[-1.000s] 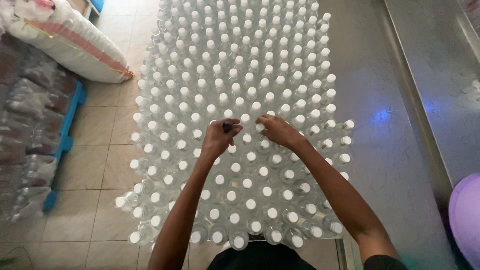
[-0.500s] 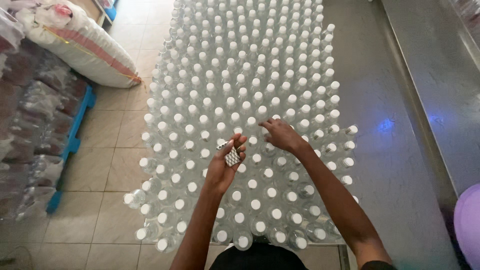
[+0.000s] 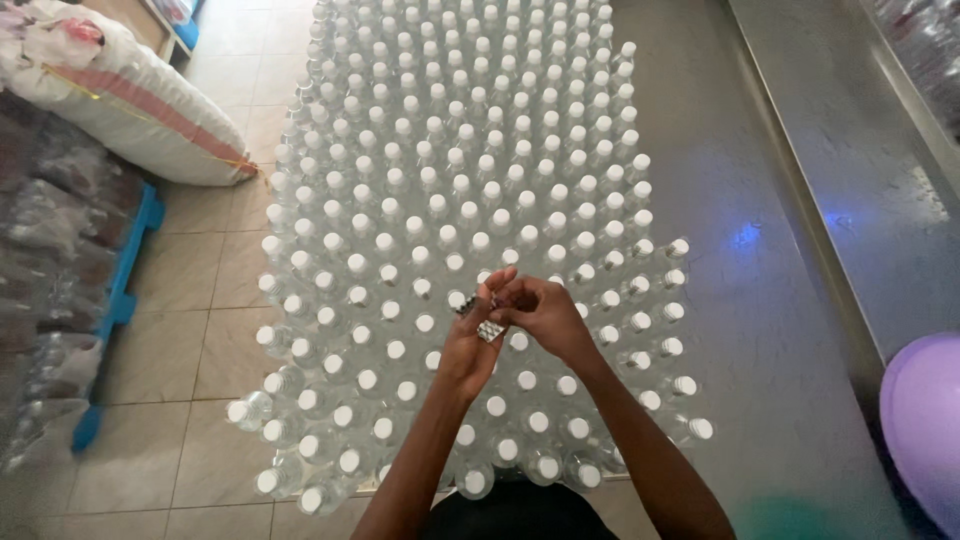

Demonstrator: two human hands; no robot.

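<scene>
A large block of clear plastic bottles with white caps (image 3: pixel 440 190) stands packed together on the floor below me. My left hand (image 3: pixel 468 345) is raised over the near rows, palm up, and holds a small bunch of clear seal bands (image 3: pixel 488 328). My right hand (image 3: pixel 540 312) meets it from the right, its fingertips pinching at the bands in the left palm. Both forearms reach in from the bottom edge and hide some of the bottle caps under them.
A big white woven sack (image 3: pixel 130 100) with a red stripe lies at the upper left. Wrapped packs of bottles on a blue pallet (image 3: pixel 120 300) line the left side. A steel counter (image 3: pixel 860 180) runs along the right, with a purple round object (image 3: pixel 925 420) at the lower right.
Both hands have drawn back from the bottle caps. The left hand turned palm up with the bands, and the right hand came over to it.
</scene>
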